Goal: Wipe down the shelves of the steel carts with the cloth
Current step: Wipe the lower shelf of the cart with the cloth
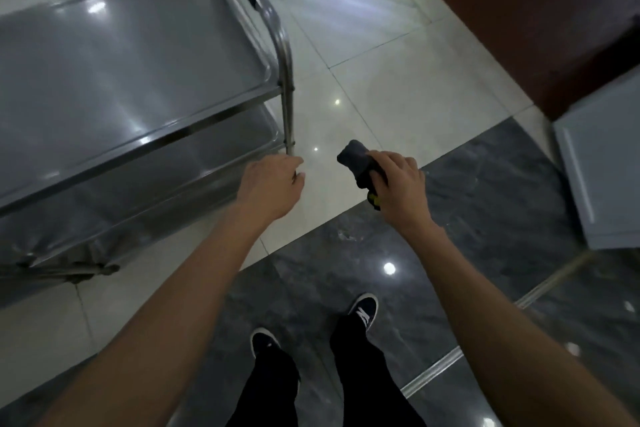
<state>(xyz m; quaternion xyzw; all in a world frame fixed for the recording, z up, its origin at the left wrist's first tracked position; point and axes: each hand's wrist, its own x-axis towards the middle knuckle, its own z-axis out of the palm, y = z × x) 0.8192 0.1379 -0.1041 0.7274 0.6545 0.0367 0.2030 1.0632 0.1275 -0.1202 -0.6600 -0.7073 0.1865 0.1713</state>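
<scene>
A steel cart (pixel 114 66) with stacked shiny shelves fills the left of the view; its tubular handle (pixel 277 31) has a black grip. My left hand (pixel 268 185) hovers just right of the cart's lower corner post, fingers loosely curled, holding nothing. Whether it touches the post is unclear. My right hand (pixel 401 189) is shut on a bunched dark grey cloth (pixel 356 159) with a bit of yellow showing under the palm. The cloth is held over the floor, apart from the cart.
Pale floor tiles (pixel 398 80) meet dark marble tiles (pixel 485 201) underfoot. My feet in dark shoes (pixel 363 305) stand on the marble. A white cabinet (pixel 599 166) is at the right, a brown wall panel (pixel 536 10) behind it, and a metal floor strip (pixel 433 371).
</scene>
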